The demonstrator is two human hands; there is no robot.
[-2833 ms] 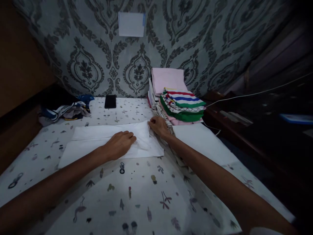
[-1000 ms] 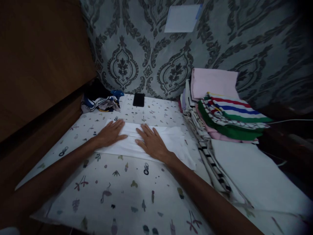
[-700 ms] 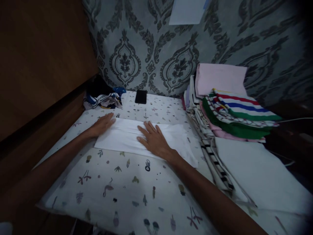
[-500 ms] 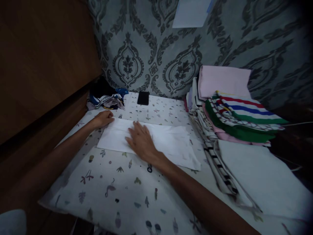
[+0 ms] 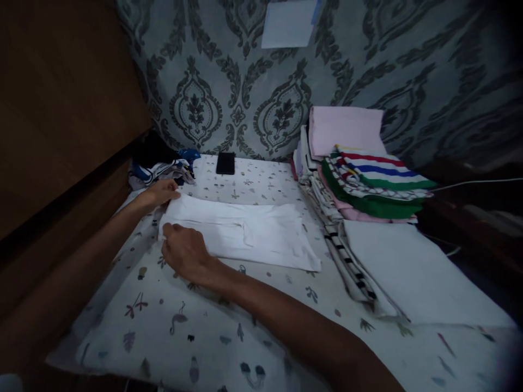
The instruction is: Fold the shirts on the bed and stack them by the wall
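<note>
A white folded garment (image 5: 229,226) lies lengthwise on a patterned sheet (image 5: 220,310), creased along its middle; its exact kind I cannot make out. At its far left corner, my left hand (image 5: 159,193) pinches the cloth edge between thumb and fingers. My right hand (image 5: 183,250) is closed on the near left corner of the same cloth, with the fingertips partly hidden. Both hands are thus at the left end of the garment, one at each corner.
Folded clothes (image 5: 376,174) are stacked on the right, beside a large folded white cloth (image 5: 400,272). A crumpled pile of clothes (image 5: 163,166) sits at the back left. A black phone-like object (image 5: 225,163) lies near the wall. Brown wooden furniture (image 5: 65,109) borders the left.
My right hand has moved left from lying flat on the middle of the white garment to gripping its near left corner. My left hand stays at the far left corner. The view has shifted right.
</note>
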